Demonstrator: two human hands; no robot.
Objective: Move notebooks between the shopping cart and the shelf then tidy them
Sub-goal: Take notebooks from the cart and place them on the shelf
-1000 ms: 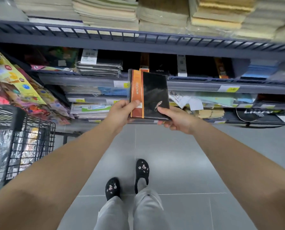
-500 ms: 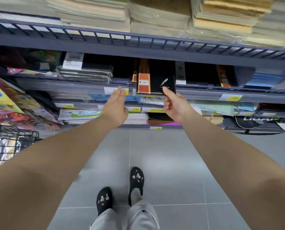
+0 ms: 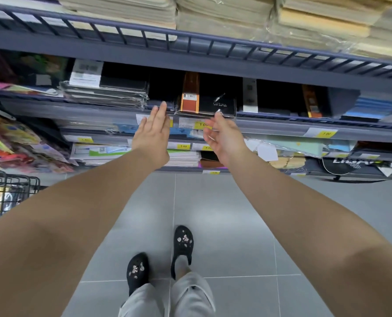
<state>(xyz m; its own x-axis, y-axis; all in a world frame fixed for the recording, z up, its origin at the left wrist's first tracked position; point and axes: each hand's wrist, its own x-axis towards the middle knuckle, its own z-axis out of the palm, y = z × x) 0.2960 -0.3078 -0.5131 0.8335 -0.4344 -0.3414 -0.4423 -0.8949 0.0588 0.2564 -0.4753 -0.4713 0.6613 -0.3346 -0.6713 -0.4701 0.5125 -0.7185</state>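
My left grip (image 3: pixel 152 131) and right grip (image 3: pixel 222 136) are hovering open, empty, just below the notebook (image 3: pixel 207 104) on the shelf (image 3: pixel 282 124); placing seems done, next needing the cart (image 3: pixel 7 195) leftward.

Two hands (image 3: pixel 152 136) (image 3: pixel 223 138), two black shoes (image 3: pixel 137 271) (image 3: pixel 183 242), one cart (image 3: pixel 10 180).

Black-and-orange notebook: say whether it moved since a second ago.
Yes. The notebook went forward onto the shelf, above the yellow price tag; left hand and right hand now hold nothing.
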